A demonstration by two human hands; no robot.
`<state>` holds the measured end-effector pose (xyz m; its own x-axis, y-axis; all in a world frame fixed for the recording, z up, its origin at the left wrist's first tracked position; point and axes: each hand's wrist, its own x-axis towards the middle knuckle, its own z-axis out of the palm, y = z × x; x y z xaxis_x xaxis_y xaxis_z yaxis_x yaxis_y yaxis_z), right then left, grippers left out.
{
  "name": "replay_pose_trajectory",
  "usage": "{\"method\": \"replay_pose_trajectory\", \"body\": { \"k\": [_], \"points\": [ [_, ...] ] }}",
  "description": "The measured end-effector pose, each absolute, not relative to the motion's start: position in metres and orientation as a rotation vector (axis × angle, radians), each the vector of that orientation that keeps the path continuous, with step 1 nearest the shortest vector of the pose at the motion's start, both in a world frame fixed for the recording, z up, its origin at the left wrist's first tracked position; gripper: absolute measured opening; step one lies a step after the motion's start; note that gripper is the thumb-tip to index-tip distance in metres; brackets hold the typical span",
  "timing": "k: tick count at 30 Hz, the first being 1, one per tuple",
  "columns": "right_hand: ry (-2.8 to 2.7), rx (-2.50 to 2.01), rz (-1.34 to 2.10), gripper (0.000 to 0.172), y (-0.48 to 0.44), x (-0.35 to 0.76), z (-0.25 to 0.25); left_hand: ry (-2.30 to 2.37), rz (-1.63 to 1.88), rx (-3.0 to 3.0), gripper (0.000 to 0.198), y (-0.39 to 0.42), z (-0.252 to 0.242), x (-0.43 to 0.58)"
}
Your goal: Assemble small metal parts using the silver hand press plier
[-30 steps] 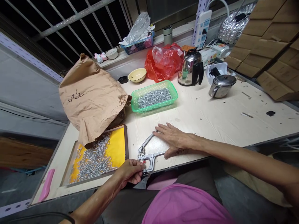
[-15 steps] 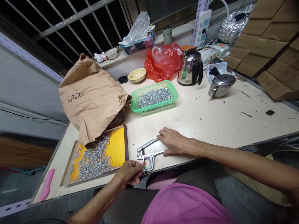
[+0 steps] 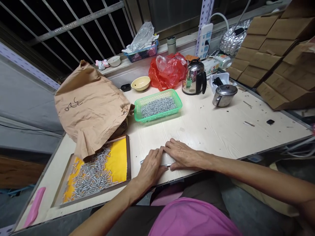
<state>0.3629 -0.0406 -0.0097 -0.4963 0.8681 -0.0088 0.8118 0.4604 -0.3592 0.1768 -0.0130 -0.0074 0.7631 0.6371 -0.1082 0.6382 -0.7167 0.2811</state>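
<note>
Both hands are at the front of the table on metal hand-press pliers (image 3: pixel 168 165). My left hand (image 3: pixel 150 167) is wrapped over the tool's head end, fingers on top and thumb on the near side, hiding most of it. My right hand (image 3: pixel 183 155) grips the handle ends, its fingertips touching those of the left. Anything between the jaws is hidden. Left of my hands lies a shallow tray (image 3: pixel 128 157) with a yellow bottom, holding many small silvery metal pieces (image 3: pixel 92 177). More such pieces fill a green plastic basket (image 3: pixel 180 105) beyond my hands.
A brown paper bag (image 3: pixel 92 106) leans over the tray's back. Behind the basket are a cream bowl (image 3: pixel 140 84), a red plastic bag (image 3: pixel 164 73), a kettle (image 3: pixel 193 78) and a lidded steel pot (image 3: pixel 223 96). A pink handle (image 3: pixel 35 206) lies at the left edge; cardboard (image 3: pixel 273 55) stands right.
My left hand has moved from the jaw end up over the pliers' head, covering it. My right hand remains on the handles. The view has shifted slightly.
</note>
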Motion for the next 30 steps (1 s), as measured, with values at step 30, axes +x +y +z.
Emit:
{"method": "replay_pose_trajectory", "body": {
  "k": [30],
  "points": [
    [-2.482, -1.354, 0.245, 0.025, -0.046, 0.363, -0.046, 0.872, 0.006, 2.831, 0.018, -0.007, -0.018, 0.187]
  ]
}}
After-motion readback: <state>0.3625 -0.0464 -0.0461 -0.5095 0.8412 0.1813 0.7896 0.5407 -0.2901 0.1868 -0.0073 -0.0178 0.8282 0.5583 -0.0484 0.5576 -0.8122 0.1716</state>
